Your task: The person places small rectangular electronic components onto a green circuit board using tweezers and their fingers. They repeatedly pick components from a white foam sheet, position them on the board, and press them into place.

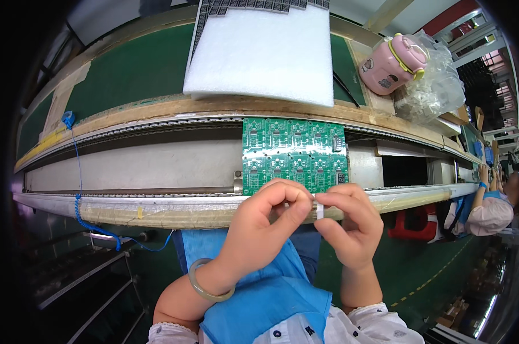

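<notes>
My left hand, with a bangle on its wrist, is closed, its thumb and index finger pinched at the left side of a small white-sided digit display. My right hand grips this part between index fingertip and thumb. Thin pins seem to show on its left side, but fingers partly hide it. Just beyond both hands, a green circuit board panel lies across the conveyor rails. Two black digit displays, an upper one and a lower one, sit in its right column.
Behind the rail lies a white foam sheet with rows of dark displays at its far end. A pink lidded jar and a clear plastic bag stand right. A blue coiled cord hangs left. Another person works far right.
</notes>
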Demonstrator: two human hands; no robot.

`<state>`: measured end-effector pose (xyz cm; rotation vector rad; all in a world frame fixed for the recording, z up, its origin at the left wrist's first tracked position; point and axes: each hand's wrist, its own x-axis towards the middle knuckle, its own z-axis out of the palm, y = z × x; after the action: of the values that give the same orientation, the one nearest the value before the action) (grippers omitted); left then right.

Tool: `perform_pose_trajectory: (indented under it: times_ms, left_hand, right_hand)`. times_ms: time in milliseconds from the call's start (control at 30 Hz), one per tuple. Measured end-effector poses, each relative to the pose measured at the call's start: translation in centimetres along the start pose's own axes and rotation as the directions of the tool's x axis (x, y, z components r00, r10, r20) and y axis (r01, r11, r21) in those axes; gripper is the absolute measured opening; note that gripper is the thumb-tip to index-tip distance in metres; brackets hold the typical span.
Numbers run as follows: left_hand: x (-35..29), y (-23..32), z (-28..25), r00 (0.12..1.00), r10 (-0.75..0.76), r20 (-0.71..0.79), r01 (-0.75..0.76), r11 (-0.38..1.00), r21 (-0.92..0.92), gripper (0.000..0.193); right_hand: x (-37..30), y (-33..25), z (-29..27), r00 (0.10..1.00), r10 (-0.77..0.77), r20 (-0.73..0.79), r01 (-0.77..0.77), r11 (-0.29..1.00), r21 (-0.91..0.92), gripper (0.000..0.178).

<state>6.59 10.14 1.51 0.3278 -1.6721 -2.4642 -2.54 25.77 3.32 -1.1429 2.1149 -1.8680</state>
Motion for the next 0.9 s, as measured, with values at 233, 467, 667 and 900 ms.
perform_pose_trajectory:
  times_ms: [233, 467, 667, 900]
  left_hand:
    - [-0.1, 0.2, -0.2, 0.934, 0.353, 0.05, -0.344, 0.854, 0.391, 0.014]
    - [-0.1, 0.6, -0.5, 0.992, 0.104, 0.068, -0.114, 0.98, 0.163, 0.011]
    - [-0.1, 0.0, -0.7, 0.995, 0.028, 0.091, -0.037, 0.995, 0.098, 0.009]
    - [0.4, -0.1, -0.7, 0.977, -0.144, 0.158, 0.169, 0.973, -0.156, 0.021]
  right_hand:
    - [-2.2, 0.6, -1.0, 0.914, 0.38, 0.143, -0.392, 0.736, 0.552, 0.015]
    - [-1.8, 0.1, -1.3, 0.911, 0.392, 0.13, -0.412, 0.847, 0.337, 0.012]
    - [-1.0, -0.4, -0.7, 0.955, 0.285, 0.084, -0.282, 0.958, -0.05, 0.018]
    - [0.1, 0.3, 0.1, 0.994, -0.107, -0.02, 0.1, 0.973, -0.209, 0.03]
